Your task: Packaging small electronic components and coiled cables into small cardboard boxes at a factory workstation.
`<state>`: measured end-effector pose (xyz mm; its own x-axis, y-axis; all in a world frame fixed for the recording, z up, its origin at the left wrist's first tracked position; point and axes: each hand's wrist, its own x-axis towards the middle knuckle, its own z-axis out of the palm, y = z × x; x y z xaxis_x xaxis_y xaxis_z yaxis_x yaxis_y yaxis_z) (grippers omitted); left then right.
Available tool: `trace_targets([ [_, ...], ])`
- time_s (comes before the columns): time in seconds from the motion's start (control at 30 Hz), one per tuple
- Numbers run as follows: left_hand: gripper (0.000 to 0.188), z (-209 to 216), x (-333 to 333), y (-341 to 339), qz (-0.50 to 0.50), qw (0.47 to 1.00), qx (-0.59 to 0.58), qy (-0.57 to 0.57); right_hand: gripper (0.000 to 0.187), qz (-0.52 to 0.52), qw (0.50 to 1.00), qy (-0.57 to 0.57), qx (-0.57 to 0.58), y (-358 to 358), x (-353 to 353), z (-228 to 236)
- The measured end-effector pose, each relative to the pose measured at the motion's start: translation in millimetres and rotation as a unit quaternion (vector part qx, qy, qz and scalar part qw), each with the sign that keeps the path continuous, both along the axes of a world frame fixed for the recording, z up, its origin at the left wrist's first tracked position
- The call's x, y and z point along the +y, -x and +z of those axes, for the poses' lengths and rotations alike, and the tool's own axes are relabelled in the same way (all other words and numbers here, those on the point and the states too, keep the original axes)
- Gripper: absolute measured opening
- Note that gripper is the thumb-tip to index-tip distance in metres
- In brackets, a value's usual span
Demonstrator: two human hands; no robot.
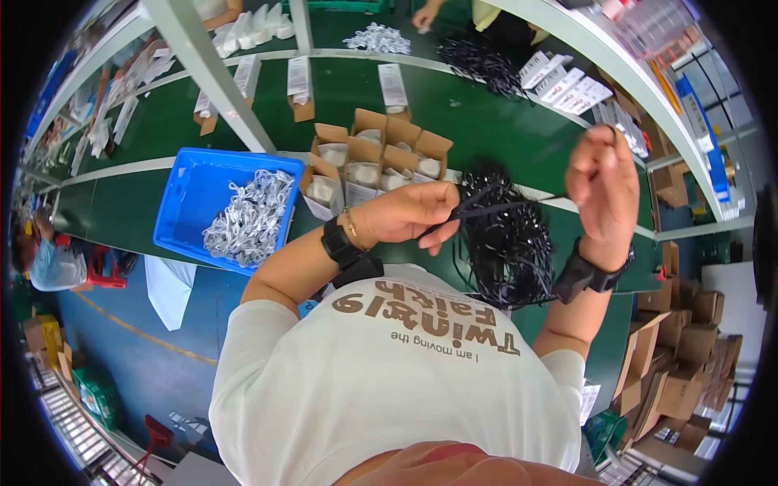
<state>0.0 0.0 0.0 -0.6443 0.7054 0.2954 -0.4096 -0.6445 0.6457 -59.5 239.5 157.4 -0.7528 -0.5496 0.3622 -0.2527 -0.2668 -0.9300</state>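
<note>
My left hand is closed on a thin black strap, holding it above the green bench. From there the strap stretches rightward toward my right hand, which is raised higher with its thumb and fingers pinched together. A dark end shows at those right fingertips, so the strap seems to run between both hands. Just below and between my hands lies a tangled heap of shiny black straps. Open small cardboard boxes with white rounded items inside stand beyond my left hand.
At left, a blue bin holds looped white-grey cords. A slanting white frame post rises behind it. Across the green conveyor lie white boxes, more black straps and another person's hand. Cartons are stacked at right.
</note>
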Motion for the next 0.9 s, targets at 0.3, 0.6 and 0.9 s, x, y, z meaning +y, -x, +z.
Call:
trace_targets([
  [0.3, 0.011, -30.7, -85.0, -48.4, 0.185, 0.935, 0.036, 0.299, 0.023, -0.348, 0.867, -0.351, 0.063, 15.2, 31.9, -67.0],
  [0.6, 0.009, 18.5, -102.8, -74.3, 0.329, 0.871, 0.114, 0.345, 0.030, 0.178, 0.873, -0.450, 0.065, -68.3, -156.6, -95.2],
  [0.9, 0.011, -40.0, -140.7, -102.7, 0.213, 0.945, 0.016, 0.246, 0.025, 0.073, 0.991, -0.021, -0.106, -76.6, -164.4, -101.4],
])
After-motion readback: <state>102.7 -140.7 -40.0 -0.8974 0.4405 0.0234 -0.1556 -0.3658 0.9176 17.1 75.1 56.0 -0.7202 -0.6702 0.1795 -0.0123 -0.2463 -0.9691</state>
